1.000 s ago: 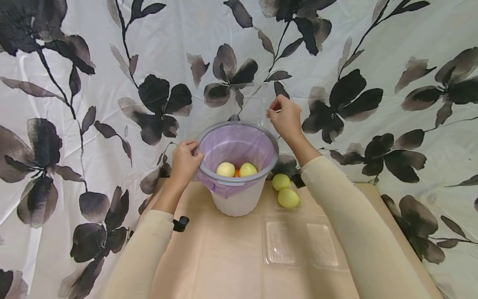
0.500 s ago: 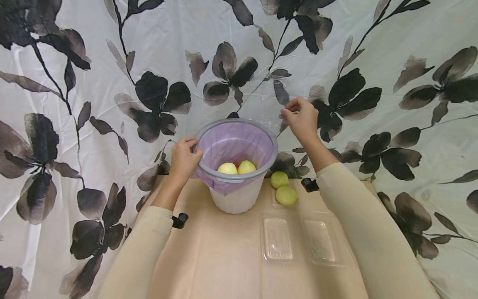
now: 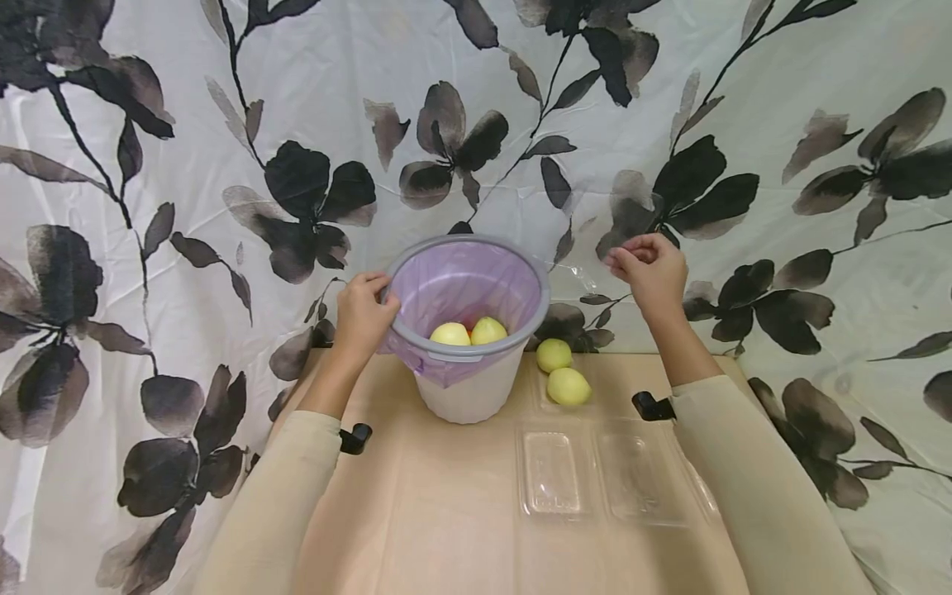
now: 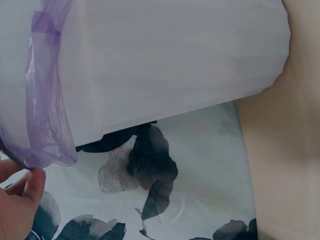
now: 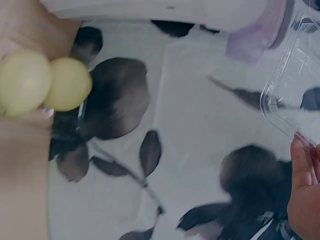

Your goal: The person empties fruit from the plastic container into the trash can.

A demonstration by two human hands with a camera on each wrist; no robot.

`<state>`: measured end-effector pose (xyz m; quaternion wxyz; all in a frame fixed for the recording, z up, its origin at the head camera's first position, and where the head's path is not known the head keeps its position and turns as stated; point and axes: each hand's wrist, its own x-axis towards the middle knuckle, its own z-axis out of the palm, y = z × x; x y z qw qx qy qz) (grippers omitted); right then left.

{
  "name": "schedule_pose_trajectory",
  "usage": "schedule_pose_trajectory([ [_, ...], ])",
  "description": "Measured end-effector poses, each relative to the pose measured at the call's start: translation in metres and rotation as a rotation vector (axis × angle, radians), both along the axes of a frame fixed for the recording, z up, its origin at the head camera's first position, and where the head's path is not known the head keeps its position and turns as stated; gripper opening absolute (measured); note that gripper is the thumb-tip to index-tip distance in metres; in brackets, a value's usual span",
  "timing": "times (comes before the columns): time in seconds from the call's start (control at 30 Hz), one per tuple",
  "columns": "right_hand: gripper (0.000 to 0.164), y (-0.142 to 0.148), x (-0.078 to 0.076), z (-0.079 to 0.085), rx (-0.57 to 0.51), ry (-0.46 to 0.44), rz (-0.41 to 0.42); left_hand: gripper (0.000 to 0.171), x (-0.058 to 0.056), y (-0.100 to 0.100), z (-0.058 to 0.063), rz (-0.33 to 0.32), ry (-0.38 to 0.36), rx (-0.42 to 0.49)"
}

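Observation:
My left hand (image 3: 362, 318) grips the grey rim of a white bin (image 3: 470, 392) at its left side. A purple plastic bag (image 3: 468, 277) lines the bin and is folded over the rim. Inside lie two yellow fruits (image 3: 450, 335), with a bit of something red behind them. Right of the bin, my right hand (image 3: 650, 273) is raised and pinches a clear plastic container (image 5: 272, 92) by its edge. This container is almost invisible against the patterned cloth in the head view, but its rounded corner and rim show in the right wrist view.
Two yellow fruits (image 3: 568, 387) sit on clear plastic at the table's back edge, right of the bin. In front of them a clear container with two shallow compartments (image 3: 554, 471) lies on the beige table (image 3: 439, 512). A floral cloth (image 3: 312, 66) hangs behind.
My right hand has moved right and down, carrying the clear container away from above the bin. My left hand keeps its grip on the rim.

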<state>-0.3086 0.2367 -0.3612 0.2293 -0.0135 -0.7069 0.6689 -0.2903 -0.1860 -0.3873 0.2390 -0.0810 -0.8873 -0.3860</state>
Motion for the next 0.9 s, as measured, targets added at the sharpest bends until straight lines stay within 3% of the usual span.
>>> schedule_pose_trajectory([
  [0.13,0.016,0.023,0.010,-0.013,-0.053,-0.033,-0.025,0.038,-0.001,-0.001,0.000,0.000,0.007,0.000],
  [0.37,0.028,0.066,0.029,-0.041,0.120,-0.199,-0.190,0.038,0.000,-0.003,-0.001,-0.009,0.030,0.007],
  [0.5,0.028,0.087,0.037,-0.061,0.248,-0.273,-0.222,0.036,0.000,-0.004,-0.003,-0.010,0.026,0.017],
  [0.9,0.038,0.131,0.050,-0.120,0.537,-0.466,-0.166,0.030,-0.002,-0.009,-0.004,-0.034,0.049,0.070],
])
